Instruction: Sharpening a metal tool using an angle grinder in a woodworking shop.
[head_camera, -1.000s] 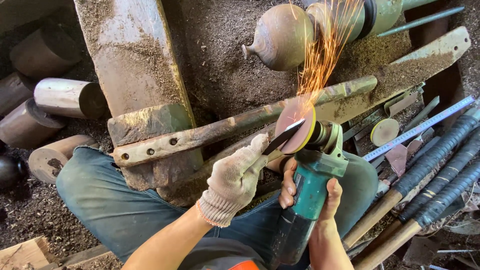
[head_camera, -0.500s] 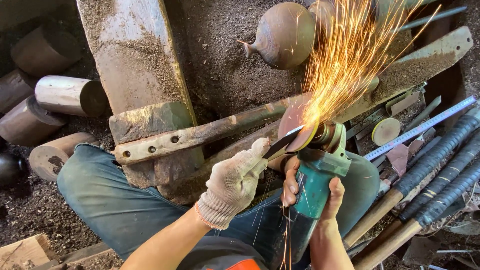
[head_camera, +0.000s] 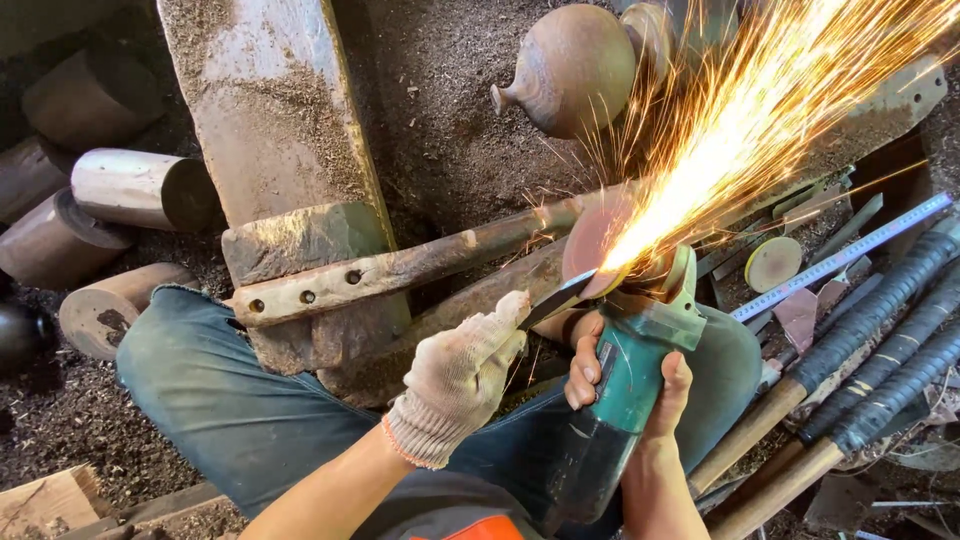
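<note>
Blade (head_camera: 557, 300), dark and narrow, lies with its long axis running from near-left to far-right, its tip against the spinning disc (head_camera: 592, 243) of the teal grinder (head_camera: 625, 385). Gloved left hand (head_camera: 462, 370) has its fingers closed tight on the blade's near end. Bare right hand (head_camera: 625, 395) wraps the grinder's body. Sparks (head_camera: 760, 110) fan far-right. Rusty bar (head_camera: 400, 268) crowds the far-left side, tool handles (head_camera: 860, 340) the right

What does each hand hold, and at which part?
The left hand, gloved, holds a dark blade by its rear end. The right hand grips the green angle grinder around its body.
</note>
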